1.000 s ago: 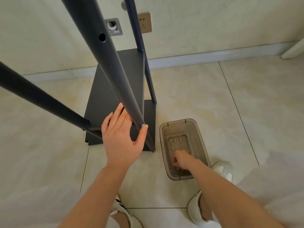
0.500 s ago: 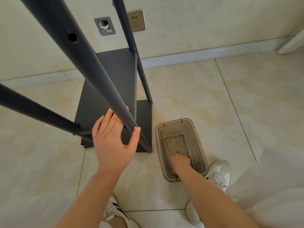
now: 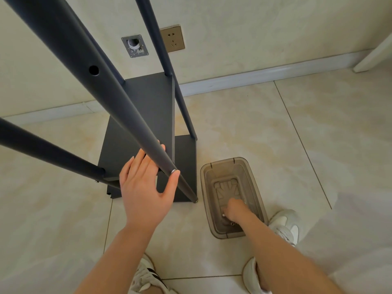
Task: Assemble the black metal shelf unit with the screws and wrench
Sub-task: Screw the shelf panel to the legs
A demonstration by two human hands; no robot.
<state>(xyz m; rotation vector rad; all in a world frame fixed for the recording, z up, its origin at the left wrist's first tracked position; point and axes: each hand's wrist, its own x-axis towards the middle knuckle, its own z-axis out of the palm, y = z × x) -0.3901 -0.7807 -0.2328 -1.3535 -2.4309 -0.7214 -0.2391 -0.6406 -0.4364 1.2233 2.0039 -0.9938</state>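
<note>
The black metal shelf unit stands on the floor, with a shelf panel (image 3: 140, 115) fixed between its slanted poles. My left hand (image 3: 144, 187) reaches round the near pole (image 3: 127, 109). Its straight fingers lie behind the pole against the panel, and its thumb presses a silver screw head (image 3: 174, 171) in the pole. My right hand (image 3: 234, 212) is down inside a translucent plastic bin (image 3: 252, 177), fingers curled on the bottom among small screws (image 3: 232, 223). What the fingers pinch is hidden. No wrench is in view.
The bin sits on the tiled floor just right of the shelf's lower panel (image 3: 185, 166). My shoes (image 3: 286, 225) are close beside it. A wall with a socket (image 3: 172, 39) and a baseboard (image 3: 254, 75) runs behind the unit.
My view shifted slightly. My left hand kept its place on the pole. My right hand moved a little within the bin, towards its near end.
</note>
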